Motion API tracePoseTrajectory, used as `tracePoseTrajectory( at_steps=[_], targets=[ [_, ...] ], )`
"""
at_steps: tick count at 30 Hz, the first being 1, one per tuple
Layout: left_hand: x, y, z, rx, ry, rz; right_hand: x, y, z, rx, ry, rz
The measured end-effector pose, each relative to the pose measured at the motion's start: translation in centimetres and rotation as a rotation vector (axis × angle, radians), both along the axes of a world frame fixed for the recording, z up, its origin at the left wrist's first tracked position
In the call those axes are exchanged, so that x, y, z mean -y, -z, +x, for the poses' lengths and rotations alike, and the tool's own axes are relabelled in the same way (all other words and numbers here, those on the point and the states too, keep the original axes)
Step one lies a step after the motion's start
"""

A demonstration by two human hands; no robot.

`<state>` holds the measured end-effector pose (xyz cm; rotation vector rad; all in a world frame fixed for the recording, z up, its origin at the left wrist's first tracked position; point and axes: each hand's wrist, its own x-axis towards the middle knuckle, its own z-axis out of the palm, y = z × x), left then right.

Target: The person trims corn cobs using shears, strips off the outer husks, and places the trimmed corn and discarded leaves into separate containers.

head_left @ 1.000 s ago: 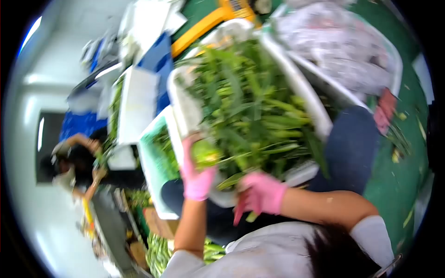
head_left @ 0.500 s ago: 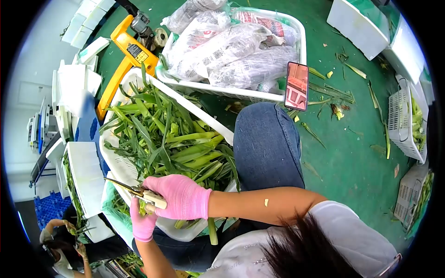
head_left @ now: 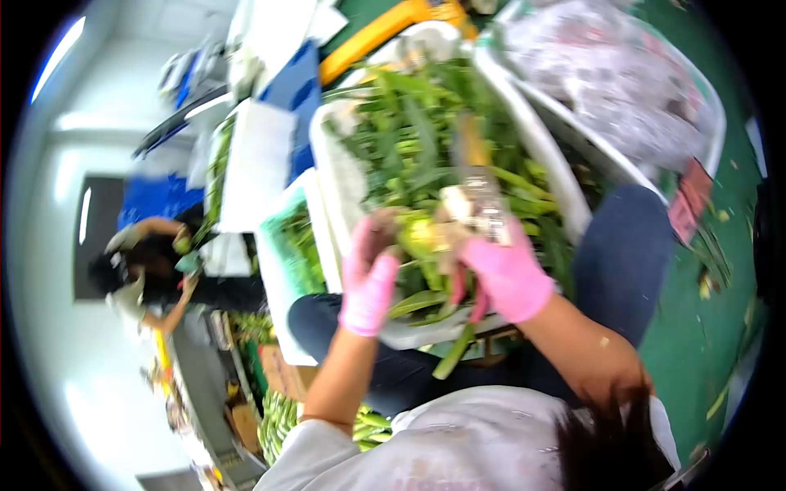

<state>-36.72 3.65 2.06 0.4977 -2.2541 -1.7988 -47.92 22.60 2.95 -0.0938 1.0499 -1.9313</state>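
Both hands wear pink gloves and are blurred above the front of a white basket [head_left: 336, 196] heaped with long green leafy stalks [head_left: 417, 155]. My left hand [head_left: 370, 274] is curled beside a pale yellow-green piece [head_left: 419, 236]; what lies inside its fingers is too smeared to make out. My right hand [head_left: 508, 274] is closed round a cutting tool [head_left: 483, 200], its blade pointing away from me over the stalks. A green stalk [head_left: 454, 352] hangs below my right hand at the basket's near edge.
A white crate [head_left: 712, 147] of plastic-wrapped bundles stands at the upper right, with a phone [head_left: 690, 200] near it. Left of the basket is a green-lined box [head_left: 282, 245]. Another person [head_left: 139, 270] handles greens at the far left. Cut vegetables [head_left: 278, 430] lie low down.
The view has swung left since half a second ago. My hands have moved apart, and the cutting tool has turned from pointing left to pointing away from me.
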Motion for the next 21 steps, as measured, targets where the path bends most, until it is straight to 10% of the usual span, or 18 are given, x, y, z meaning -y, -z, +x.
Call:
tracePoseTrajectory(
  at_steps=[16, 21],
  targets=[
    [-5.0, 0.5, -0.4, -0.226, -0.372, -0.253, 3.0, 2.5, 5.1, -0.137, 0.256, -0.082],
    [-3.0, -0.1, 0.5, -0.163, -0.392, 0.136, 3.1, 2.2, 4.2, -0.036, 0.124, -0.142]
  ],
)
